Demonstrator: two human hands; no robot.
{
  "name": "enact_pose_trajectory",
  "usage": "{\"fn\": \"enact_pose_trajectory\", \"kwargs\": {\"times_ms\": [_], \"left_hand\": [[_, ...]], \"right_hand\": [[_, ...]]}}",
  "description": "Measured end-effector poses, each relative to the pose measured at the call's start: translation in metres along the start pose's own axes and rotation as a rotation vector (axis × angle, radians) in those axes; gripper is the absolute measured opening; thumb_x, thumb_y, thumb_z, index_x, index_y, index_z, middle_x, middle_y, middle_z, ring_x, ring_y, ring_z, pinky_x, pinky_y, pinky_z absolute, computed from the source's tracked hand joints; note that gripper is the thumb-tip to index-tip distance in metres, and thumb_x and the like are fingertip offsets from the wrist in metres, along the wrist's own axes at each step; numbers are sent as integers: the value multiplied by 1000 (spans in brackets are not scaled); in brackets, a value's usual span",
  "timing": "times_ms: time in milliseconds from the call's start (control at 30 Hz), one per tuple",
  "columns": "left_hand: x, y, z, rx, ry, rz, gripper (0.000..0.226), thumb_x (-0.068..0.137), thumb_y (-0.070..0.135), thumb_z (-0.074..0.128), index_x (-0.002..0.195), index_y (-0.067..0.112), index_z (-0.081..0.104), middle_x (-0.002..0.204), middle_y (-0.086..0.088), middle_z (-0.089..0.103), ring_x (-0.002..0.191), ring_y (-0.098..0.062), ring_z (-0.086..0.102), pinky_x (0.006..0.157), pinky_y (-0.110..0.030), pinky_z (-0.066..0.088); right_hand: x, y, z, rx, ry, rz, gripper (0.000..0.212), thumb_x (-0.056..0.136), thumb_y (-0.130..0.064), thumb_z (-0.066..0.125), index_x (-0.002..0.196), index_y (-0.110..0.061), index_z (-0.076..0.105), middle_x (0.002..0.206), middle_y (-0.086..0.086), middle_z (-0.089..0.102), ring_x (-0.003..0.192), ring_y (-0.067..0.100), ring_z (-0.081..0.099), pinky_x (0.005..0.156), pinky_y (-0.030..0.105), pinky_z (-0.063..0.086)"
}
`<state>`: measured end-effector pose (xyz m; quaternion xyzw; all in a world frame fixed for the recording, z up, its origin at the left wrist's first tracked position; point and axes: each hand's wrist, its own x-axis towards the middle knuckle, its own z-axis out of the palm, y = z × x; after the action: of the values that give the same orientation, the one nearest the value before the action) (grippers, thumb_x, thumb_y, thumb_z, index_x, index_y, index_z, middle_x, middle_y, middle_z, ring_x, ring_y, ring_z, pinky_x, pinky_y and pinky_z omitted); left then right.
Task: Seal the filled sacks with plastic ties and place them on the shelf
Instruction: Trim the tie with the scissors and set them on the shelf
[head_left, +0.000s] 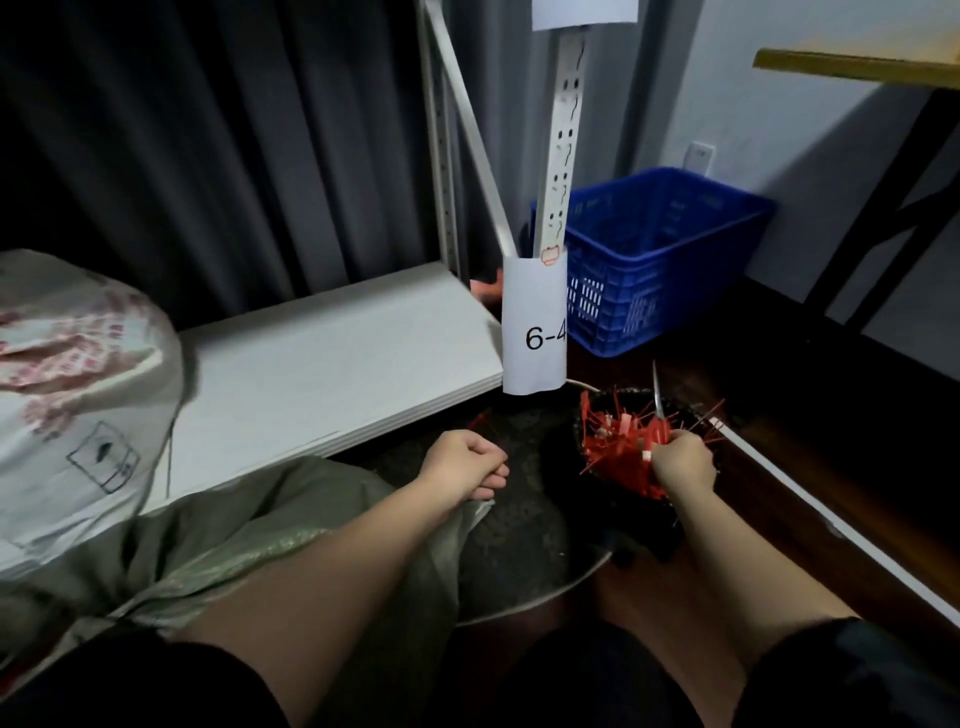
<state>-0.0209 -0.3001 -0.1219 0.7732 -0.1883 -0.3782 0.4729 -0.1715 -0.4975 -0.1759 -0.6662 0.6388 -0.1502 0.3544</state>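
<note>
A green woven sack (218, 535) lies across my lap at the lower left. My left hand (465, 460) grips its bunched neck in a fist. A red tie (480, 418) shows on the floor just beyond that hand. A heap of red plastic ties (623, 441) fills a dark container to the right. My right hand (683, 460) reaches into the heap with its fingers curled among the ties. A white sack with red print (67, 395) rests on the white shelf (322, 358) at the left.
A shelf post carries a paper label reading 6-4 (535, 332). Behind it a blue plastic crate (654, 260) stands on the dark floor. A dark curtain hangs behind the shelf. A white rail (831, 519) runs along the floor at the right, near a black table leg (883, 208).
</note>
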Motion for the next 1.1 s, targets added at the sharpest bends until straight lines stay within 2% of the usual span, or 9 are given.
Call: {"fn": "enact_pose_trajectory", "kwargs": {"times_ms": [200,333,433,567,667,800,900,1033,1100], "left_hand": [[-17,14,-6,25,-100,-11,12,94,17,53,84,15,58,76,-1,64,61,-8,60,49,-14,45],[-42,27,-17,26,-145,-4,17,98,28,47,84,20,51,78,0,62,63,-10,61,54,-18,46],[-60,34,-39,-14,-103,1,22,98,32,47,81,19,50,77,-2,61,57,-9,63,52,-19,50],[-79,32,-76,-71,19,46,21,97,16,52,77,11,52,71,-7,63,44,-3,62,50,-18,52],[-96,31,-103,-139,66,51,12,94,9,55,83,6,54,72,-10,63,43,-3,63,48,-16,52],[-102,29,-125,-304,159,72,19,91,-1,57,73,5,54,70,-14,63,42,-5,64,49,-15,53],[-90,29,-128,-355,250,61,19,90,-2,57,73,6,54,68,-13,62,40,-7,63,49,-16,54],[-56,26,-128,-390,335,61,3,90,5,59,90,3,56,82,-17,66,44,-8,65,53,-17,56],[-34,24,-131,-392,338,61,11,91,8,60,99,0,56,84,-18,67,47,-8,66,52,-16,56]], "right_hand": [[-35,-42,14,-92,-100,-179,37,90,-44,51,97,-13,69,95,13,69,93,35,64,78,36,49],[-77,-91,31,-123,-274,-290,37,87,-40,56,101,-9,70,104,17,69,99,34,64,84,34,50],[-118,-127,39,-205,-391,-392,39,86,-37,59,107,-5,68,110,18,67,104,32,63,79,29,45],[-161,-161,41,-230,-496,-504,37,83,-30,64,105,-1,65,106,17,68,97,29,63,75,28,43],[-187,-182,37,-231,-555,-552,31,83,-22,64,104,0,64,99,15,65,86,23,58,75,29,44],[-205,-201,40,-165,-583,-630,19,83,-17,64,97,-4,62,89,12,62,79,21,56,70,28,44],[-205,-209,52,-278,-468,-710,31,86,-28,63,105,-2,63,104,16,67,92,27,62,73,29,42],[-196,-214,67,-604,-63,-869,49,90,-52,50,109,-9,62,110,11,67,115,27,51,83,32,42],[-181,-215,79,-520,-110,-812,49,90,-53,50,113,-10,59,110,10,66,113,27,54,82,32,43]]}}
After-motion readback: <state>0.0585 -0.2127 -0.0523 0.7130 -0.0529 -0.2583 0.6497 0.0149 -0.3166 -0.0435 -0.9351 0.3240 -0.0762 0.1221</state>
